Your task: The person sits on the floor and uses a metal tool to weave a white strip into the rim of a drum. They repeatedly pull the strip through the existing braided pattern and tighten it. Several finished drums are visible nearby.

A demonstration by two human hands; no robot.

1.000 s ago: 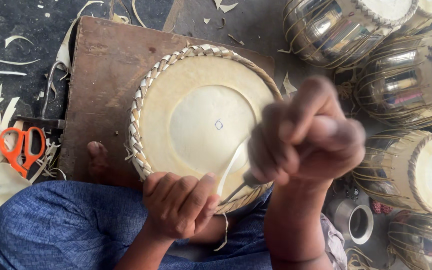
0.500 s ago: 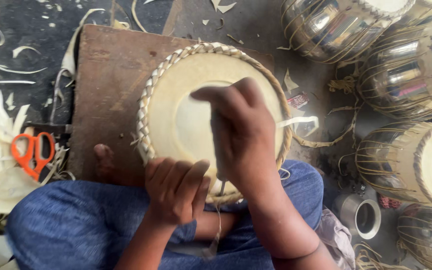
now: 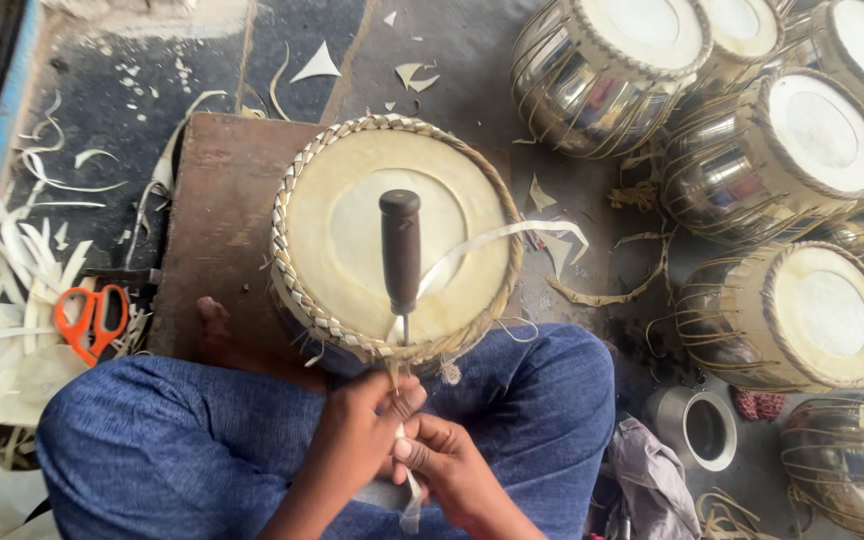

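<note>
The person sits with a drum propped between the knees on a brown board, its pale skin head facing up. An awl with a dark handle stands stuck in the braided rim at the near edge, with no hand on it. Just below the rim, the left hand and the right hand meet, each grip pinching a pale hide strip. Orange scissors lie among trimmings; finished metal drums crowd the right.
</note>
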